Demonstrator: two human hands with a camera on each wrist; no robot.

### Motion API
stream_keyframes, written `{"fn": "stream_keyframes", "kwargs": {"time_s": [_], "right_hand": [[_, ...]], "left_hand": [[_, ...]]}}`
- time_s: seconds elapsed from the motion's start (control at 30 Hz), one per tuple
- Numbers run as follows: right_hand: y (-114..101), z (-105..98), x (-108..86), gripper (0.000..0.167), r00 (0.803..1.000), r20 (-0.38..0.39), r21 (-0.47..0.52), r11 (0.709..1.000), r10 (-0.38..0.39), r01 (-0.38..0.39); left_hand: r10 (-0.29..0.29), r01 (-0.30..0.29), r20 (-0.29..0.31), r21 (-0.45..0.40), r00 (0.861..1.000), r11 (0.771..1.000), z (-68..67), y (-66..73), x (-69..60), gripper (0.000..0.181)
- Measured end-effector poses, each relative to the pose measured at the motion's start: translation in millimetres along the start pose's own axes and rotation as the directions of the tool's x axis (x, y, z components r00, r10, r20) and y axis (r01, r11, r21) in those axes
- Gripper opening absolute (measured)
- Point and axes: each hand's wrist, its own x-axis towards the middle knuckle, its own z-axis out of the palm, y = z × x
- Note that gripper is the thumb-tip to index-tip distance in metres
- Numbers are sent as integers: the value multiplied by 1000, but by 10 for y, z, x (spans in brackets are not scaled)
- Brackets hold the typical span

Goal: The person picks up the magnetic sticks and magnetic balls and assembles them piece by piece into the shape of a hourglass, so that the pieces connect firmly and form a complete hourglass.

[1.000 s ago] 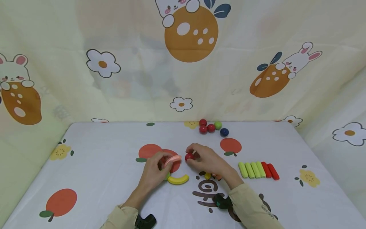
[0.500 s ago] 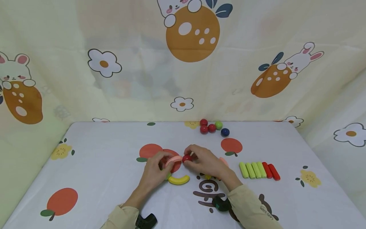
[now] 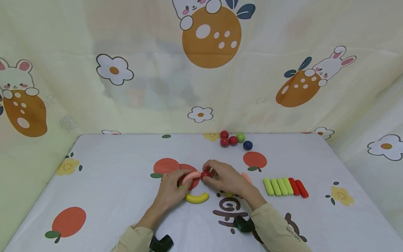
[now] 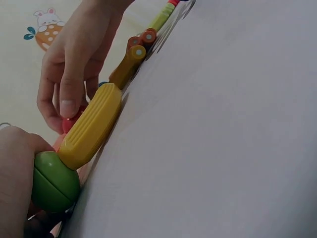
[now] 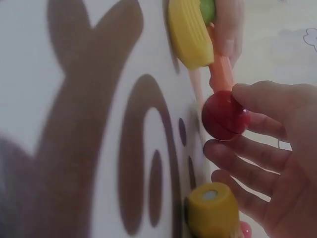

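Note:
In the head view my left hand (image 3: 171,189) holds a pink curved piece (image 3: 191,176) between thumb and fingers. A red ball (image 3: 206,174) is pinched by my right hand (image 3: 225,177) at the pink piece's right end; in the right wrist view the red ball (image 5: 223,116) meets that pink piece (image 5: 221,74). Below the left hand lies a yellow curved piece (image 3: 197,198). Its end adjoins a green ball (image 4: 55,181), mostly covered by the left hand in the head view. Another yellow piece (image 5: 213,213) with a pale round end is near the right hand's lower fingers.
Red balls (image 3: 224,142), a green ball (image 3: 240,137) and a blue ball (image 3: 247,145) sit at the table's back edge. Several green sticks (image 3: 277,187) and two red sticks (image 3: 302,189) lie in a row at right. A pink piece (image 3: 246,177) shows behind the right hand.
The right hand has moved slightly left, bringing the red ball from a small gap to the pink piece's end. The left hand's fingers have shifted a little, still holding the pink piece.

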Motion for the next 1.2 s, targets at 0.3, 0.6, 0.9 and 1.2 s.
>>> {"fn": "stream_keyframes", "kwargs": {"time_s": [0.3, 0.6, 0.9, 1.2], "right_hand": [[94, -213, -57, 23, 995, -28, 17, 996, 92, -92], [188, -414, -135, 14, 984, 32, -51, 984, 173, -172], [248, -452, -191, 15, 981, 125, -174, 977, 150, -127], [255, -420, -181, 14, 980, 145, -144, 983, 134, -113]], "left_hand": [[-106, 106, -15, -33, 994, 994, -9, 16, -6, 27], [-149, 147, -15, -65, 989, 987, -17, 19, -16, 30], [-172, 172, -3, -29, 985, 985, -14, 30, -15, 32], [-126, 131, -42, 134, 991, 982, 3, 76, -32, 29]]}}
